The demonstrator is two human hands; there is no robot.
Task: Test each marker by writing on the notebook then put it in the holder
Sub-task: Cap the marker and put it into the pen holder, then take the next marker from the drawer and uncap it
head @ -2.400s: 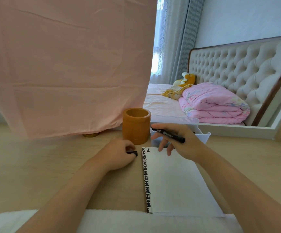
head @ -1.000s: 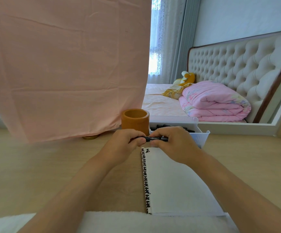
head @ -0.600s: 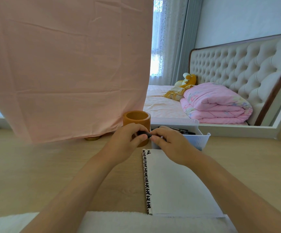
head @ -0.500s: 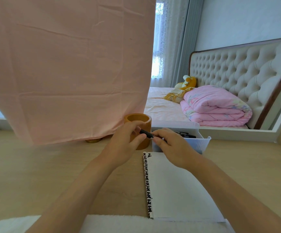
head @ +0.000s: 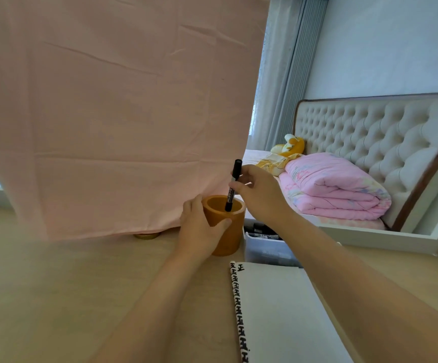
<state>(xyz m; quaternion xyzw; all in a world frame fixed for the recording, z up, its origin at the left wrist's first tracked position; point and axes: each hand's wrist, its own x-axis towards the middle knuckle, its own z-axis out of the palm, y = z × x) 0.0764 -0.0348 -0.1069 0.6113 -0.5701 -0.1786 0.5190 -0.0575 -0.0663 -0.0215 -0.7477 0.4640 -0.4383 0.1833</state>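
Note:
My right hand (head: 261,195) pinches a capped black marker (head: 233,184) upright, its lower end dipping into the mouth of the orange cylindrical holder (head: 225,231). My left hand (head: 199,229) grips the holder's left side, thumb across its front. The open notebook (head: 278,315) lies on the desk in front of the holder, with a small written mark at its top left corner and a black-and-white patterned edge along its left side.
A white tray (head: 270,247) with several black markers stands right of the holder, behind the notebook. A pink cloth (head: 113,113) hangs behind the desk. A gold lid (head: 146,235) lies under its hem. A bed with a pink quilt is beyond.
Both hands pressed the cap onto the marker over the notebook. Now my right hand has lifted the marker upright over the holder, and my left hand has moved to grip the holder.

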